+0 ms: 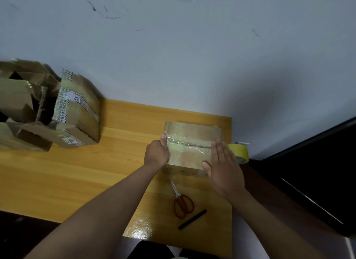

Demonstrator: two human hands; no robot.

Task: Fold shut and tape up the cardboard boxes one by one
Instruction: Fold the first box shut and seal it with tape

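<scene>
- A flat brown cardboard box (189, 146) lies between the hands on the wooden table (115, 162), its long axis running left to right.
- A shiny, crinkled clear tape strip (189, 143) runs along the closed top seam, same direction.
- The left hand (157, 152) grips the box's left end, thumb on top.
- The right hand (223, 167) lies flat, fingers straight, on the right end.
- A yellow tape roll (240, 152) sits just beyond the right hand.
- Red-handled scissors (182, 201) and a black marker (192, 219) lie nearer the person.
- Torn, open boxes (48, 108) stand far left of the left hand.

Red-handled scissors (182, 201) lie on the yellow wooden surface (96, 172), beside a black stick (192, 219), perhaps a marker; scuffed pale wall (173, 46) behind.
</scene>
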